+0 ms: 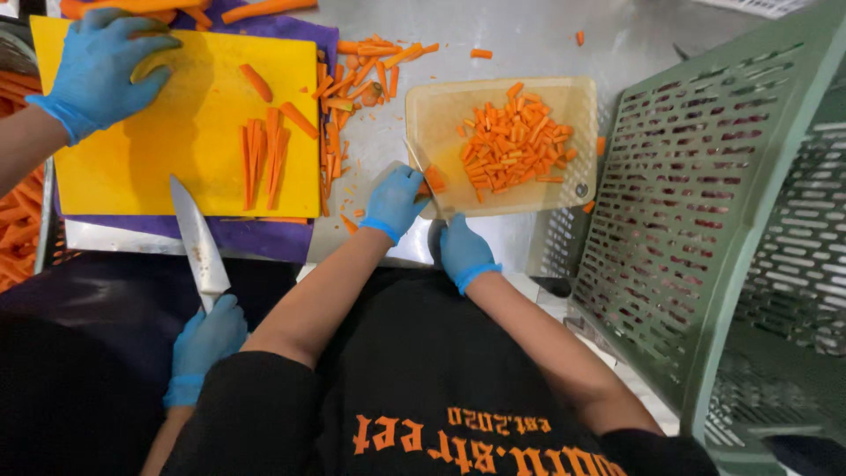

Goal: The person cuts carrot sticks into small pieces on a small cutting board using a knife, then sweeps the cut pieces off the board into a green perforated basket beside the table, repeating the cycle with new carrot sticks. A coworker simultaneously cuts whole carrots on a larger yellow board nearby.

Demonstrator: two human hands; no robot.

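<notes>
The person's left hand (393, 201), in a blue glove, rests at the near left corner of a pale cutting board (564, 97). Its fingers are curled down over a piece of carrot (434, 179) and pin it to the board, so the hand is closed on the carrot, not spread flat. The right hand (463, 249), also gloved in blue, sits just beside it at the board's near edge, clenched around the handle of a knife (421, 172). The thin blade runs up along the left hand's fingers and meets the carrot piece there. Farther back on the same board lies a heap of cut carrot sticks (514, 145).

To the left, a co-worker's gloved hand (99, 69) lies with curved fingers on the far corner of a yellow cutting board (189, 159), where long carrot strips (264, 154) lie side by side. The co-worker's other hand (207, 339) grips a large knife (198, 242) whose blade points up onto the yellow board. Loose carrot pieces (357, 79) are scattered on the metal table (511, 35) between the two boards. A green plastic crate (705, 211) stands tilted at the right.
</notes>
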